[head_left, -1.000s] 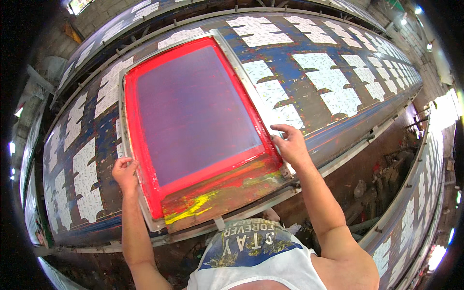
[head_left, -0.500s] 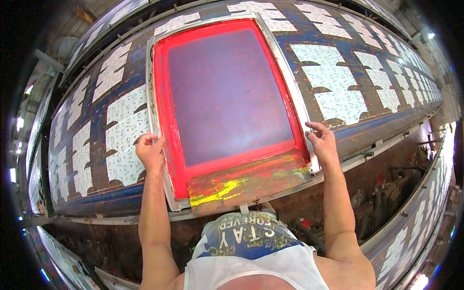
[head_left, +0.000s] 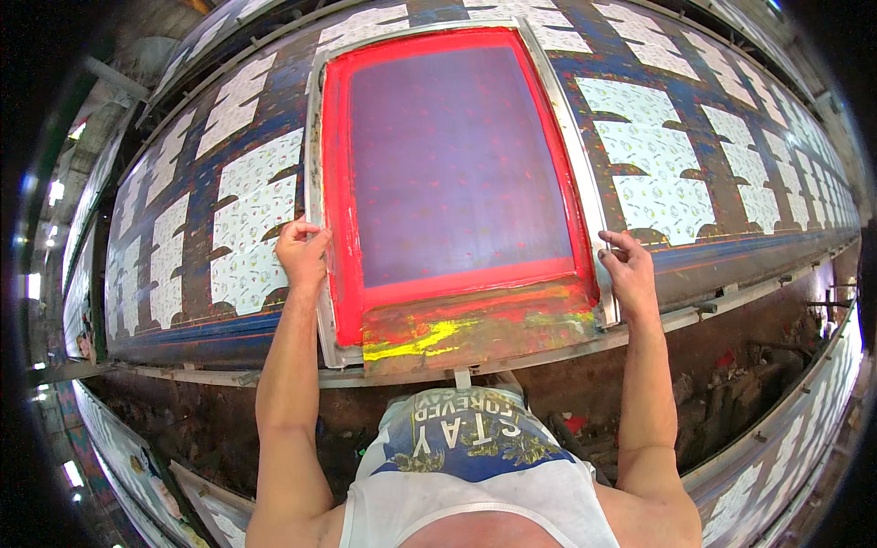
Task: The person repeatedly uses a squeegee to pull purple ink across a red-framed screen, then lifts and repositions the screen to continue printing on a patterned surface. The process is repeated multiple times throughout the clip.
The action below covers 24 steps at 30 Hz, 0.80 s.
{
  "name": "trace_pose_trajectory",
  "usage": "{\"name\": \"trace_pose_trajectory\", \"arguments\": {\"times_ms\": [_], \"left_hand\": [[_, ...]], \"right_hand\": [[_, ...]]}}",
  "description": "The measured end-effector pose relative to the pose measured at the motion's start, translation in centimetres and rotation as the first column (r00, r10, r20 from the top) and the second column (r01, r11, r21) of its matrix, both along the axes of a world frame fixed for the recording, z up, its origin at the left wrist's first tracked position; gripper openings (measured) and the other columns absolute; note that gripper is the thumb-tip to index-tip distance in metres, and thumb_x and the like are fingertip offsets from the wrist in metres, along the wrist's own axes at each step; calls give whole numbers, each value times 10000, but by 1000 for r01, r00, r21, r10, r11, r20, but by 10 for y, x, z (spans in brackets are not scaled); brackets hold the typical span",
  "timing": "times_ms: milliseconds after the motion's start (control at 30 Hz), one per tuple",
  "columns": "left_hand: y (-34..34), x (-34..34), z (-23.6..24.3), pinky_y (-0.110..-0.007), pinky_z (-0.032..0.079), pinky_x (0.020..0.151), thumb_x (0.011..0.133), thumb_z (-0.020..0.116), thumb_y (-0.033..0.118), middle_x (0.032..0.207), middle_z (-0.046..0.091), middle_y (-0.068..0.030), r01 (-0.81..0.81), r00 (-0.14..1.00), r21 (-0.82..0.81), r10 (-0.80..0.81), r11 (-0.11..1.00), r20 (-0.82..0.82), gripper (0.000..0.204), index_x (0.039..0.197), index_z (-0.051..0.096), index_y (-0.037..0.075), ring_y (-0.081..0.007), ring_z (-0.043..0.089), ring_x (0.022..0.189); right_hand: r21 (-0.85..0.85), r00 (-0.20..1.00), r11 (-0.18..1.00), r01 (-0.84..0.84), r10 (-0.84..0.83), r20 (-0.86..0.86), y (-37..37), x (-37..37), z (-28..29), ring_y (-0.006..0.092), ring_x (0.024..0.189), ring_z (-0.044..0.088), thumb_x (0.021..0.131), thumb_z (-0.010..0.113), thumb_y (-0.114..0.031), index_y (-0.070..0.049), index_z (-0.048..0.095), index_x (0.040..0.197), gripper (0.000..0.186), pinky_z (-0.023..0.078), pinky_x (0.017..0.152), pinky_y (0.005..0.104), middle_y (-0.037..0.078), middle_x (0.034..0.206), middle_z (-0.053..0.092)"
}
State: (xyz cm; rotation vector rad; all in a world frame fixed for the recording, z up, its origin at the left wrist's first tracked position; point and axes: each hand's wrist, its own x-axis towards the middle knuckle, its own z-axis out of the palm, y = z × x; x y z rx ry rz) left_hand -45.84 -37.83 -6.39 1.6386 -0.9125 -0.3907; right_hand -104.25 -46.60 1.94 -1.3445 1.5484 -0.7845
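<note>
A large screen-printing frame (head_left: 585,192) lies on the long printing table in front of me. Its mesh (head_left: 457,173) looks purple-grey with faint red flecks, and a wet red ink border (head_left: 345,201) runs around it. A brown strip smeared with yellow, green and red (head_left: 475,327) covers the near end. At the left rail, my left hand (head_left: 305,254) is closed, its fingertips pinching the frame's edge. My right hand (head_left: 628,272) grips the right rail near its lower end, index finger above and thumb below. The undersides of both grips are hidden.
White patterned fabric pieces (head_left: 644,151) lie in rows on the dark stained table, with more pieces (head_left: 256,219) on the left. A metal rail (head_left: 713,303) edges the table. Behind me, across a littered dark gap, runs another table with white pieces (head_left: 731,507).
The view has shifted, so table and frame appear slightly higher and farther right. Both hands stay at the frame's side rails; the frame shows no clear movement over the table.
</note>
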Motion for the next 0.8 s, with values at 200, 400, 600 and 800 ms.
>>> {"name": "trace_pose_trajectory", "arguments": {"times_ms": [200, 400, 600, 800], "left_hand": [[-3, 1, -15, -360, 576, 966, 794, 881, -69, 1169, 712, -126, 22, 997, 48, -26, 999, 78, 217, 909, 725, 27, -195, 724, 1048], [-4, -14, -4, -382, 584, 936, 800, 892, -26, 1078, 716, -94, -36, 990, 133, 17, 990, 143, 234, 994, 771, 23, -216, 725, 1009], [-8, -11, -11, -474, 535, 990, 741, 902, 125, 1071, 743, -114, -95, 942, 132, 47, 987, 331, 347, 1078, 823, 110, -355, 694, 1049], [-9, -17, -12, -457, 550, 937, 754, 892, 96, 1040, 741, -114, -123, 909, 74, 83, 990, 408, 322, 1070, 826, 99, -335, 704, 1006]], "right_hand": [[-206, 825, 936, -285, 130, -551, 20, 20, 13, 433, 1372, 631, 958, 795, -126, -46, 702, 1434, 492, 496, 1179, 510, 275, 1427, 669], [-241, 531, 497, -834, 602, -596, 100, 80, 62, 406, 1424, 597, 804, 893, -172, -121, 725, 1387, 609, 519, 1123, 568, 163, 1516, 644], [-187, 383, 409, -893, 477, -791, 120, 114, 62, 380, 1318, 675, 815, 802, -83, -125, 740, 1361, 551, 560, 1056, 537, 129, 1446, 702], [-248, 431, 444, -861, 378, -819, 114, 163, 73, 369, 1195, 720, 796, 748, -25, -82, 747, 1323, 530, 577, 1008, 521, 128, 1307, 752]]}}
